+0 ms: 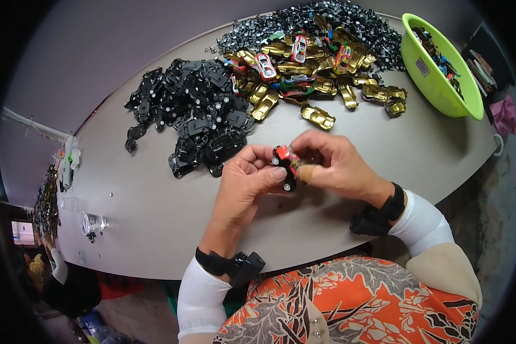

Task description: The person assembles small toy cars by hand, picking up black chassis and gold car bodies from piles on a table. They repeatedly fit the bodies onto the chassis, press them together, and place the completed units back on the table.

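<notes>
Patterned garment below the toy car — left hand and right hand pinching it; likely light, stiff — grip its sides.

white sleeves | black wrist straps — boxy black modules attached | orange garment — grey leaf print

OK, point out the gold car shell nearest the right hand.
The gold shell directly beyond the right hand; the other gold shells lie farther from that hand.
</notes>
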Demonstrator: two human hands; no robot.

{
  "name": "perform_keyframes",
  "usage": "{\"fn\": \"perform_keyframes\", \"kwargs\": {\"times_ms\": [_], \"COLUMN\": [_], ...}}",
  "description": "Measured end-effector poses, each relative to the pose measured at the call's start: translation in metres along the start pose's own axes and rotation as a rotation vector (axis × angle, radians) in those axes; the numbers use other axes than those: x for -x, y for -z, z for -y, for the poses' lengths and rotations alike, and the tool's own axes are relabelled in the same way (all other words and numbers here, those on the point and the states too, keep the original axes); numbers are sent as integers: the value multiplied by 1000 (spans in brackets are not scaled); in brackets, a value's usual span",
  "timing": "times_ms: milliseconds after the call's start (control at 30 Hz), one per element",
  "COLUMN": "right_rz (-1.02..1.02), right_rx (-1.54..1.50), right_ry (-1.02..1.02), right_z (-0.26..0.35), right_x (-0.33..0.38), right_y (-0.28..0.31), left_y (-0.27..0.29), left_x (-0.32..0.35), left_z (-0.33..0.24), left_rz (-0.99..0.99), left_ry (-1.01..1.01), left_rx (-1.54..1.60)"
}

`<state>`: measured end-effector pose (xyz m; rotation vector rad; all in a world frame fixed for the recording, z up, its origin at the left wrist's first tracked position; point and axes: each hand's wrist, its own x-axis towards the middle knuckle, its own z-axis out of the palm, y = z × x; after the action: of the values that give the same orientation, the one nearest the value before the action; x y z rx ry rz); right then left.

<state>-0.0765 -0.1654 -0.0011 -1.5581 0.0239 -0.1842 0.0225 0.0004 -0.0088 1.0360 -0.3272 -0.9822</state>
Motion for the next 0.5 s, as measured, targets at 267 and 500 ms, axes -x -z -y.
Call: {"fn": "perform_keyframes", "kwargs": {"times_ms": [267,500], "right_rz": [-152,-180], "right_rx": [-68,-52], "right_ry": [57,140], "right_z": [11,3], "right_x": [5,7], "right_y": [1,-10], "left_y": [-5,-9], "left_x": [2,3], "left_z": [-9,-6], "left_rz": [-18,5], "left_ry": [-70,-78], "left_rx": [167,172]}}
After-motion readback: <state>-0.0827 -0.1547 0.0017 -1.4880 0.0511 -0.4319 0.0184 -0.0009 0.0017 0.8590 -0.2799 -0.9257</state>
